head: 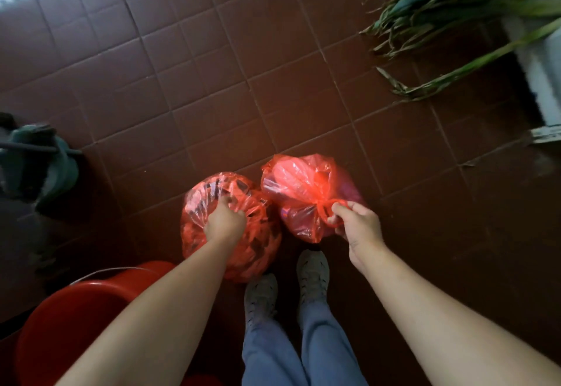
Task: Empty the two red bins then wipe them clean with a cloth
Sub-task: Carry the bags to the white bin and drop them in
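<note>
While both arms reached down ahead of the person, the left grip point(226, 218) was closed in a fist on the gathered top of a red plastic bag point(197, 203), its fingers curled into the crinkled film. That bag bulged below and around the grip, with dark scraps showing through it.

The right grip point(359, 223) pinched the knotted red loops of a second red bag point(297, 185) between thumb and fingers. This bag lay ahead of and to the left of the right grip, its side touching the first bag. Whether either bag rested on the brown tiled floor point(212, 82) or was held clear of it could not be told.

Behind and to the left of the left grip, beside the forearm, stood a red bin point(66, 319), mouth upward, with a thin pale wire handle point(106, 272) arched over its rim. Another curved red edge point(158, 265) showed just beyond it, nearer the left grip.

Between the forearms, behind the bags, were two pale shoes point(312, 270) and blue trouser legs point(328, 340). Far ahead of the right grip drooped a long-leaved green plant point(455, 6). Well out to the left of the left grip sat a blurred green object point(57, 167).
</note>
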{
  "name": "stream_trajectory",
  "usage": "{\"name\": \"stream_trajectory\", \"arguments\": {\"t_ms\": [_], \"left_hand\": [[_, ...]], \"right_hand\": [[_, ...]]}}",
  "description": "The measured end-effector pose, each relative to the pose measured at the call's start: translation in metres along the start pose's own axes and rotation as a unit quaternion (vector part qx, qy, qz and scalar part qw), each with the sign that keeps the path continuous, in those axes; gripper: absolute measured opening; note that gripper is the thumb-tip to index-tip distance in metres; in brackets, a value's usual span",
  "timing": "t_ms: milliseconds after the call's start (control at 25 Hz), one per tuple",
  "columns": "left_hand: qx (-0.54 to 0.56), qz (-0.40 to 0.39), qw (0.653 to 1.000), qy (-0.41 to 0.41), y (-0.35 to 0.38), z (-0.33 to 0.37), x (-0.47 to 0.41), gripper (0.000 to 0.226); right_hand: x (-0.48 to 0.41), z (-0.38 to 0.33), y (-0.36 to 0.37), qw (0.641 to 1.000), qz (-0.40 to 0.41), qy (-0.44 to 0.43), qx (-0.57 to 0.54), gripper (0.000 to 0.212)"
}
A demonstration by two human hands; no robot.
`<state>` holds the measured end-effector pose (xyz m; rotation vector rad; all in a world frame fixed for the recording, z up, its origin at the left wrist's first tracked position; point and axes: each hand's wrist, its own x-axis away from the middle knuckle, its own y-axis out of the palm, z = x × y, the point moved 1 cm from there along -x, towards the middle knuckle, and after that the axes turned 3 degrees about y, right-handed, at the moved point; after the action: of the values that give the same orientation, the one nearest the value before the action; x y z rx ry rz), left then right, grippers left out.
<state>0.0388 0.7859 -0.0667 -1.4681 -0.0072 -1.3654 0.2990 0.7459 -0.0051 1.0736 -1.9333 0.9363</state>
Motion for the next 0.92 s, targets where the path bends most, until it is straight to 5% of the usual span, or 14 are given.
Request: {"name": "stream_trajectory", "arguments": {"t_ms": [200,440,680,920], "left_hand": [[0.022,-0.035,0.999,-0.021,-0.056,0.048,0.068,0.044],[-0.056,-0.059,0.984,0.161,-0.150,0.143,0.223,0.029],[-0.169,-0.041,0.916,0.360,-0.213,0.236,0.405,0.023],[-0.217,-0.046,0.846,0.486,-0.181,0.329,0.562,0.022]], "right_hand": [[0.060,-0.031,-0.051,0.997,0.066,0.033,-0.014,0.010],[0.195,-0.089,-0.153,0.988,0.154,0.006,0.002,0.009],[0.345,-0.125,-0.293,0.967,0.255,-0.032,0.005,0.014],[0.435,-0.122,-0.458,0.941,0.332,-0.069,-0.006,0.028]]}}
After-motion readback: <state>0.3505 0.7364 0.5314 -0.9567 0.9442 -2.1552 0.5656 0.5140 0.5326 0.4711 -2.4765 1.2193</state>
